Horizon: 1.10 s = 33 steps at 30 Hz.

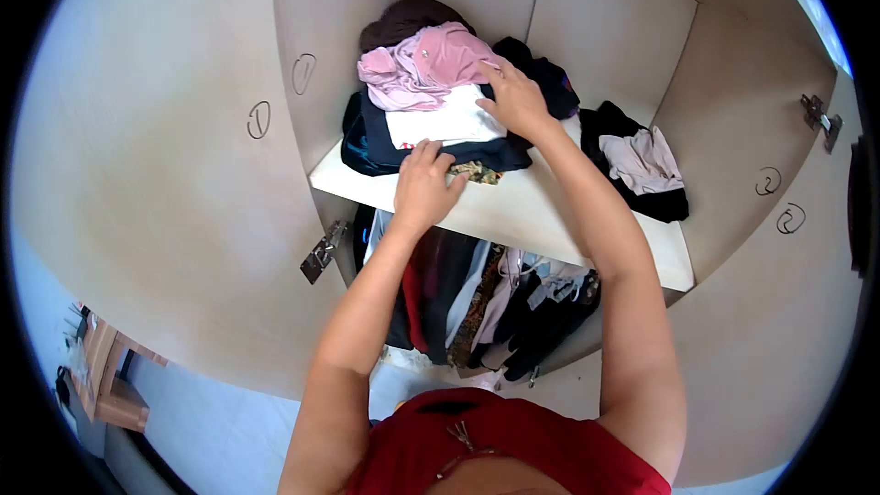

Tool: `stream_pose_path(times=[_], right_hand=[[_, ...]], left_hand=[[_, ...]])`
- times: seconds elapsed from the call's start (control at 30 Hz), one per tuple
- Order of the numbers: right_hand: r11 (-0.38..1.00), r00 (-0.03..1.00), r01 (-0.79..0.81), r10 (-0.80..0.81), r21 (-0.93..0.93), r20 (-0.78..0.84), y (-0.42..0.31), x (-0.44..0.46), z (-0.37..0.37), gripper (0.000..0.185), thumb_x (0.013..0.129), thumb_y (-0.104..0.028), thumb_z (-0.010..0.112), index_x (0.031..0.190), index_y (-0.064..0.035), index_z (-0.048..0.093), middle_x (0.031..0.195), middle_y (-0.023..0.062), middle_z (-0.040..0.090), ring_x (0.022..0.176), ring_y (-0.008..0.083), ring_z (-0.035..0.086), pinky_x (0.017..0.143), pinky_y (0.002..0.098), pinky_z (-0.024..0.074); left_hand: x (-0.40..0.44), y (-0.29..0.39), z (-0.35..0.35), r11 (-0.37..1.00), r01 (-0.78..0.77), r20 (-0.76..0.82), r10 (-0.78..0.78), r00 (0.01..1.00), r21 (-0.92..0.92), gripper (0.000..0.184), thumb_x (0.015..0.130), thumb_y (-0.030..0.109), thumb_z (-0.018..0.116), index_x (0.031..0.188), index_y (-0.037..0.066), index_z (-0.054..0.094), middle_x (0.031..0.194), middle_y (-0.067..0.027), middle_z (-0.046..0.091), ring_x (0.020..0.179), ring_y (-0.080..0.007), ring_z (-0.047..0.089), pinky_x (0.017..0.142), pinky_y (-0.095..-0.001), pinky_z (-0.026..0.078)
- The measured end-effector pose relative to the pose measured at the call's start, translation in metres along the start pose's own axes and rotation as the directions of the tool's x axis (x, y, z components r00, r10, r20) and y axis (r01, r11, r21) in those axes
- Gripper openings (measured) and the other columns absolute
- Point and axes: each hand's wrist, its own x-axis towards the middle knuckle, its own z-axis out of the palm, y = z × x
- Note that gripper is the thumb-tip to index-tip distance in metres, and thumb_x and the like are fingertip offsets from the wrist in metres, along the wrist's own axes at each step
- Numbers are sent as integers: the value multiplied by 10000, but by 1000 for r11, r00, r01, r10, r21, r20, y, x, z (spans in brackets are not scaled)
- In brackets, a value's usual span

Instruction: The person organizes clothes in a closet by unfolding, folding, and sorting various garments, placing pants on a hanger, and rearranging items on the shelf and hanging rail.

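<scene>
Clothes pile (449, 115) in the head view sits on the shelf (541, 203) of the open cupboard (605, 23). Your right grip (520, 103) rests on the right edge of the pink shirt (447, 53), thumb and fingers apart. Your left grip (423, 188) lies spread at the pile's front, fingertips by the lower edge of the white cloth (438, 125). Expect soft, floppy pieces, each likely light and hard to damage, but the loose stack could slump and smooth layers slide. To lift several, scoop beneath from both sides; for one, pinch its folded edge.
</scene>
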Motion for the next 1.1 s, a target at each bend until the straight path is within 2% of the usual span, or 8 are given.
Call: stream_pose_path(times=[0.17,0.3,0.43,0.53,0.7,0.83,0.9,1.1], right_hand=[[999,998,13,-15,-34,-56,-39,53,44,818,689,-169,767,1414,-243,395,1503,164,252,1312,351,384,988,508,413],[992,998,29,-36,-126,-55,-52,83,81,780,727,-120,716,1403,-347,401,1513,123,253,1292,371,384,939,554,422],[1000,993,-18,17,-12,-116,-39,97,103,524,795,-53,585,1265,-281,540,1461,135,328,1267,379,400,946,526,434],[943,925,-70,184,326,-333,-17,109,119,378,786,-62,595,1152,-153,580,1308,194,480,1207,389,465,954,449,440],[556,654,-262,704,789,-279,20,114,71,268,817,-32,510,1077,-53,569,1010,222,634,974,369,613,839,441,469],[-59,631,119,775,991,-30,61,106,37,269,908,-84,439,1140,-24,560,1048,102,625,929,239,614,786,392,513],[-217,566,200,822,955,69,69,94,12,329,1001,-220,324,1212,-46,507,1137,131,595,994,282,619,819,446,553],[-363,562,401,823,841,87,122,53,-25,429,990,-291,264,1197,-50,552,1187,169,592,1072,307,601,949,486,507]], left_hand=[[1,2,-4,1000,2,-6,-2,1000,12,323,776,262,687,953,-8,681,1183,-220,579,1182,-389,496,1001,-454,396],[1,0,-2,1000,10,-8,-10,1000,-4,323,777,265,689,947,-9,678,1171,-220,584,1183,-390,496,999,-457,397],[0,-2,-2,1000,22,-3,-22,1000,-1,320,787,270,688,944,-9,679,1187,-210,585,1198,-382,492,1007,-451,395],[-1,-4,2,1000,9,-34,-9,999,-3,311,779,241,685,946,-20,679,1178,-209,577,1201,-364,479,979,-455,401],[-1,-1,0,1000,25,-38,-25,999,2,297,777,245,688,924,-13,682,1164,-203,592,1192,-365,492,983,-448,405],[0,1,-4,999,43,-12,-43,999,-9,305,785,259,683,934,-6,685,1173,-207,599,1186,-382,504,1006,-447,396],[0,0,-3,999,45,-6,-45,999,-6,308,785,261,683,938,-6,686,1171,-207,600,1185,-381,505,1006,-446,397],[0,-3,1,999,30,-4,-30,1000,24,302,784,257,689,924,-11,681,1167,-183,589,1195,-347,483,977,-454,404]])
